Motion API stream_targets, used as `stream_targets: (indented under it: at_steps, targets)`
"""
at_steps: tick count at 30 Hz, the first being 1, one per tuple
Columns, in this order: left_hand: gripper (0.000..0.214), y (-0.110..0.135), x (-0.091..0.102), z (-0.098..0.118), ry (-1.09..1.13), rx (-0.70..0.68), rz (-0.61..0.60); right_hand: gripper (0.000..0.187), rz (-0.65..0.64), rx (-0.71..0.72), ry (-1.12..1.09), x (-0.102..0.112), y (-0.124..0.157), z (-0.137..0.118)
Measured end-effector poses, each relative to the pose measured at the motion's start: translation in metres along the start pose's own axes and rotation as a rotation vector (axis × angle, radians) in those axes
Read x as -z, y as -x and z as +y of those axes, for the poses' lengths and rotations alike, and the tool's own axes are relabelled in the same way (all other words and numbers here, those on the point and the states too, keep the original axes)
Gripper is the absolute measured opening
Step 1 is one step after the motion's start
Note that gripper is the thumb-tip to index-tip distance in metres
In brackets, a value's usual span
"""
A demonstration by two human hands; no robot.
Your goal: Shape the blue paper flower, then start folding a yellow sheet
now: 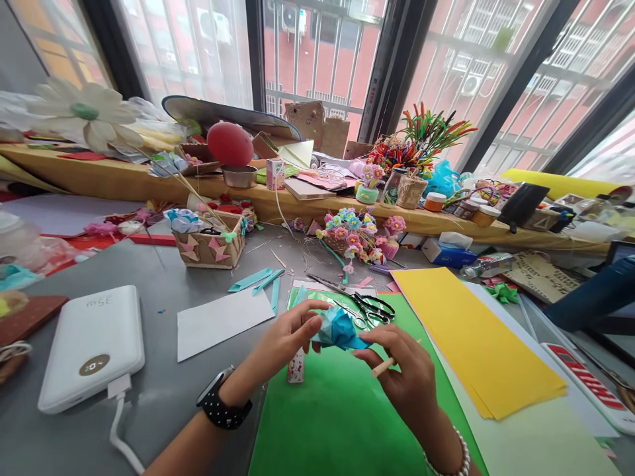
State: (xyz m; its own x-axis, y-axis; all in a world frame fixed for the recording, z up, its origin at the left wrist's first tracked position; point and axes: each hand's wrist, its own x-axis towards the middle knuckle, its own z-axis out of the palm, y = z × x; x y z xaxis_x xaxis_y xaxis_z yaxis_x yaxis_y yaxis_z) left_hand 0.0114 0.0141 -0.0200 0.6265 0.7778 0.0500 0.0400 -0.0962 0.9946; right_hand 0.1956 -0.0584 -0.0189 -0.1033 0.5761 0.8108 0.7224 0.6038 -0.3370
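Paper piece (337, 328), blue, folded and crumpled, sits just above centre of the green sheet (347, 410), between both hands. Left hand (297, 330), at 9 o'clock from it: grip clamped on its paler side, thumb and fingers together around the edge. Right hand (409, 363), at 4 o'clock: thumb and forefinger pinch the pointed tail; a thin wooden stick (384, 367) also lies across this grip.

Handling, my judgement: very light, thin, springy at the folds, not slippery. Easily crushed or torn, creases may pop open if let go. Best hold is the gathered base or the flat tail, light fingertips, no squeeze on the raised folds. Stick looks stiff, fine to roll between fingertips.

Around it: black-handled scissors (374, 307) at 2 o'clock, close; yellow sheets (476, 344) at 3; white sheet (223, 324) at 9; blue paper strips (251, 281) at 10; white power bank (94, 350) at 9, well apart, on grey surface (163, 396). Small printed item (296, 367) at 8, partly hidden, can't identify.
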Motion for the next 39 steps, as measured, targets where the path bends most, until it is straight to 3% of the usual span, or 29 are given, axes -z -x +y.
stream_targets:
  at_steps: [3, 8, 13, 16, 27, 39]
  targets:
    - [0.054, 0.0, -0.001, 0.001, -0.091, -0.072, 0.05, 0.009, 0.06, -0.016, 0.013, 0.001, 0.001, -0.001]
    - [0.029, 0.005, -0.012, 0.006, -0.471, -0.379, 0.331, 0.008, 0.12, -0.04, 0.057, 0.001, 0.002, 0.0]
    - [0.008, 0.011, -0.027, 0.002, -0.754, -0.653, 0.313, 0.011, 0.108, 0.01, 0.075, -0.007, 0.005, -0.003]
    - [0.004, 0.012, -0.033, 0.0, -0.835, -0.75, 0.365, 0.01, 0.128, 0.086, 0.099, -0.011, 0.007, -0.006]
    - [0.002, 0.015, -0.033, 0.007, -0.83, -0.909, 0.424, 0.007, 0.173, 0.178, 0.122, -0.007, 0.008, -0.015]
    - [0.008, 0.016, -0.034, 0.008, -0.826, -0.934, 0.401, 0.007, 0.172, 0.167, 0.104, -0.004, 0.008, -0.018]
